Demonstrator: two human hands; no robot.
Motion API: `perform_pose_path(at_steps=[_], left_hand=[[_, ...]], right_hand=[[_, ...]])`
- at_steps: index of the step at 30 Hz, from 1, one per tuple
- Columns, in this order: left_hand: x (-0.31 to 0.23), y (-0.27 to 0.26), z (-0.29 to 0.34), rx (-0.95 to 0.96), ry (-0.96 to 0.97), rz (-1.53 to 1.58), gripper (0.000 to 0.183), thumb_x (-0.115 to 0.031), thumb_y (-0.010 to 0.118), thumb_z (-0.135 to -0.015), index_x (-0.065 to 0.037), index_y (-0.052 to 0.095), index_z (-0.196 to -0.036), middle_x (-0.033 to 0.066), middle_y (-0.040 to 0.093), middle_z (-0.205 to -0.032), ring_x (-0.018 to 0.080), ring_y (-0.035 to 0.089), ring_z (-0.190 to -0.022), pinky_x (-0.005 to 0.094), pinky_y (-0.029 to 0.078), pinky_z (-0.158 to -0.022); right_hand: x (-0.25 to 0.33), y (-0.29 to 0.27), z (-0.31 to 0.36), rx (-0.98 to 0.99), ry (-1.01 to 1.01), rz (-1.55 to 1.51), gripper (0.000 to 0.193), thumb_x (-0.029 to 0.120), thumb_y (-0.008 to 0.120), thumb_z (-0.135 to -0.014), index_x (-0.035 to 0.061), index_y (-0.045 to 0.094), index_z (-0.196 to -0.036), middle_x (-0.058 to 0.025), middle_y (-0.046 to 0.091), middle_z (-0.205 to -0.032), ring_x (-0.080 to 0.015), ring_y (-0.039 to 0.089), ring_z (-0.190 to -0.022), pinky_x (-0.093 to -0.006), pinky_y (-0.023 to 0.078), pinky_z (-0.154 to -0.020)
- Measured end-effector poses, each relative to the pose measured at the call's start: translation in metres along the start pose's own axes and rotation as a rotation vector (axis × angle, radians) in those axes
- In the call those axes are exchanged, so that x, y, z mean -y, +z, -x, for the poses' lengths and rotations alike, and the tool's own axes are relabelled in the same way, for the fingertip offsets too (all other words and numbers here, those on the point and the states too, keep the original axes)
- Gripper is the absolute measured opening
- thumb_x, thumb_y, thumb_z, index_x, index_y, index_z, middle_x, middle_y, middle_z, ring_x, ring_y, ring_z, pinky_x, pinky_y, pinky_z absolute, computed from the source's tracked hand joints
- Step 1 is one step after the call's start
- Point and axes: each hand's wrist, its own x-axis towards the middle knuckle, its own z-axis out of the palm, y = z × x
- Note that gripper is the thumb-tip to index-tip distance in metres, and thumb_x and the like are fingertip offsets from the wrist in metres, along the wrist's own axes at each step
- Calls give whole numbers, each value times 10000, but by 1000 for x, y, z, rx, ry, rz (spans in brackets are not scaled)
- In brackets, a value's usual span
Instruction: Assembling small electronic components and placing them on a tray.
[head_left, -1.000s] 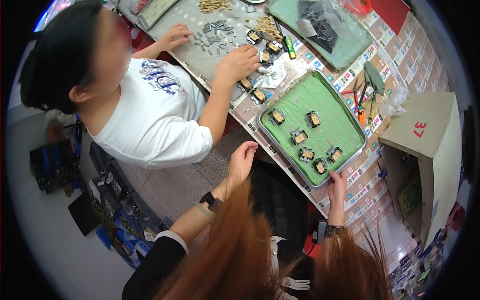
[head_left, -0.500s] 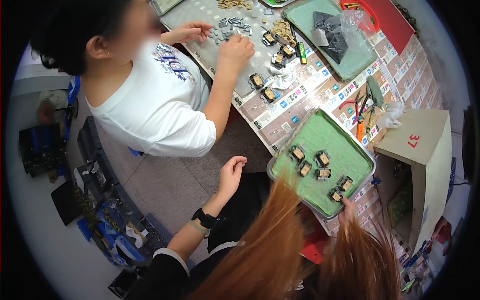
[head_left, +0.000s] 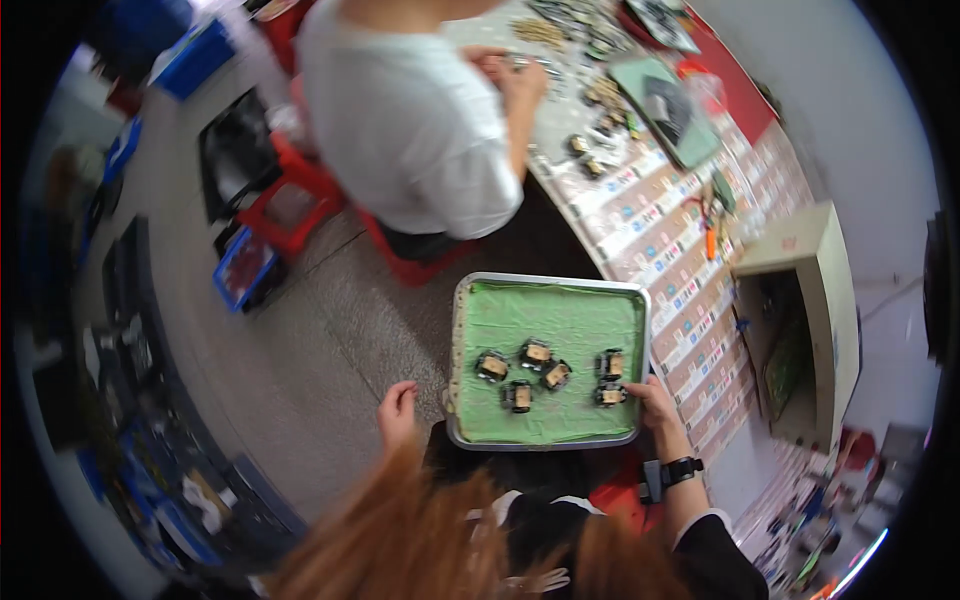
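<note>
In front of me is a metal-rimmed tray point(head_left: 550, 308) lined with green sheet. Several small black-and-metal assemblies with tan blocks on top, such as this assembly point(head_left: 517, 396), lie in its nearer half. My right hand point(head_left: 656, 402) grips the tray at its near right side, thumb over the rim beside an assembly. Off the tray's near left corner, my left hand point(head_left: 398, 408) is in the air with nothing in it, its fingers loosely bent. Hair covers part of the left forearm.
A co-worker in a white shirt point(head_left: 415, 130) handles small parts at the patterned table point(head_left: 640, 215). A pale box point(head_left: 835, 300) with an open front stands right. Pliers point(head_left: 708, 205) and a green tray point(head_left: 690, 148) lie on the table. Red stools point(head_left: 290, 215) stand on the floor left.
The tray has come off the table edge toward my body and now sits level in view, held by my right hand. My left hand has moved closer to me. My view has turned.
</note>
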Motion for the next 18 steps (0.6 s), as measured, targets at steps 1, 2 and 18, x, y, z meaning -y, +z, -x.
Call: perform_pose_path(at_steps=[1, 2, 18], left_hand=[[-5, -35, 24, -85, -39, 11, 150, -25, 441, -834, 23, 558, -914, 84, 600, -857, 146, 560, -836, 245, 435, -747], [12, -51, 39, -109, -17, 16, 153, -23, 437, -832, 25, 550, -923, 77, 591, -862, 141, 557, -830, 247, 442, -748], [78, -329, 117, -981, 11, 311, 157, -57, 444, -838, 22, 559, -911, 77, 601, -829, 145, 566, -807, 245, 434, -730]], right_hand=[[-21, 25, 1, 85, 8, 38, 236, 21, 560, -709, -50, 566, -934, -106, 618, -848, -179, 604, -702, -298, 488, -649], [-21, 39, 0, 149, 21, 47, 227, 10, 551, -709, -49, 574, -927, -110, 619, -858, -177, 605, -702, -296, 489, -662], [-61, 504, 17, 737, -92, 504, 276, -2, 507, -707, -78, 532, -970, -118, 600, -866, -200, 589, -721, -300, 476, -662]])
